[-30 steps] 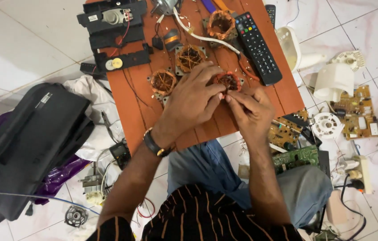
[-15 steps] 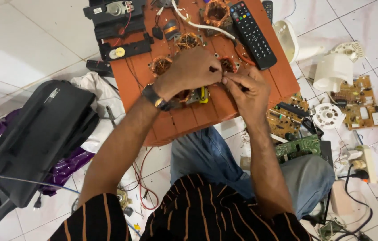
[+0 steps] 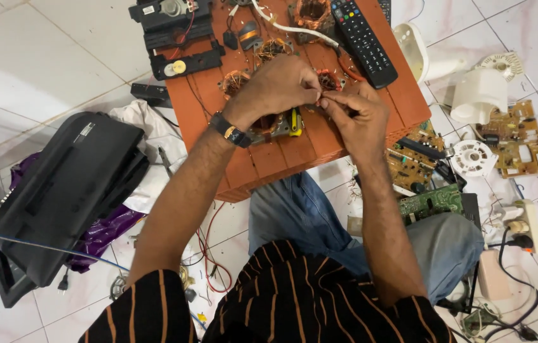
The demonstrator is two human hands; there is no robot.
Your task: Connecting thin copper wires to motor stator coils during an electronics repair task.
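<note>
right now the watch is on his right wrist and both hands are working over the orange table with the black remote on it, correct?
Not quite: the head view shows the watch on the left wrist. Both hands, left hand and right hand, do work over the orange table, with the black remote on it.

Matt orange plastic stool; glossy black remote; copper coils.

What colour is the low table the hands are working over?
Reddish-orange slats, seen in the head view: the table.
</note>
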